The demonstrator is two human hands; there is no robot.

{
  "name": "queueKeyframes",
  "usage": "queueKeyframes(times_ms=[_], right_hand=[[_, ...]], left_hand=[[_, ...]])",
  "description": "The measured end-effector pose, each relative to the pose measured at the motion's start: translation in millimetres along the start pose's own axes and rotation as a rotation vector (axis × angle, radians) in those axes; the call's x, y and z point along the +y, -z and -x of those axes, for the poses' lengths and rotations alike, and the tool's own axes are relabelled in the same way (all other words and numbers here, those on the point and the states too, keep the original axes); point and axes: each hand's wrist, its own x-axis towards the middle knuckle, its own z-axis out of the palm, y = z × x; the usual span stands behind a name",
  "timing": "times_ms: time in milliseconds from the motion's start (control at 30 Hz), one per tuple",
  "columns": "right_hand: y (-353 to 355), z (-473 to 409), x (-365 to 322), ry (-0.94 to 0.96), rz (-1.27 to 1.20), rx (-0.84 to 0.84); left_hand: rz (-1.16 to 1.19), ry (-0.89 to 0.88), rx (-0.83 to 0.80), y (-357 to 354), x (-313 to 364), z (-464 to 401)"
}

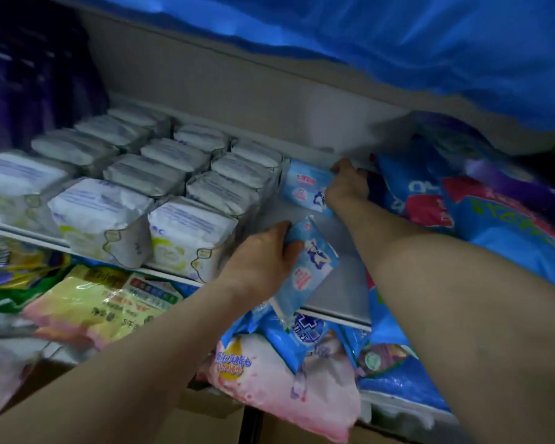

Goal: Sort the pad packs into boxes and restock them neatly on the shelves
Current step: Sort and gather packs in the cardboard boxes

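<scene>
Shelf [337,283]: grey board, bare strip kept free between white packs [161,184], ranked in tidy rows at left, and large blue bags [500,225], slumped in a heap at right; strip evidently reserved as a lane for the small blue packs. Rear blue pack [305,187]: at the back of the lane, against the wall, pushed home by right hand [346,184], fingers curled over its far right edge. Front blue pack [311,267]: tilted over the shelf lip, gripped by left hand [263,261], thumb on top, apparently next into the lane. Not determinable: right fingertips behind the pack; print on all wrappers, blurred; no sorting boxes in view; upper shelf hidden by blue sheeting [398,36].
</scene>
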Motion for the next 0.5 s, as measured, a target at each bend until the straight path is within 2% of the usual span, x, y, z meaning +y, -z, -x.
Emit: queueKeyframes(times_ms=[200,300,367,500], right_hand=[[6,-3,-7,-0.016,0.171,0.055],[27,4,-9,-0.028,0.052,0.024],[46,17,-8,0.040,-0.058,-0.107],[68,55,-1,0.121,-0.214,-0.588]], left_hand=[[-0.074,-0.022,-0.019,2,1,-7],[-0.146,-0.031,-0.048,6,8,-13],[-0.171,-0.042,-0.043,9,16,-18],[-0.120,-0.080,-0.024,18,31,-33]])
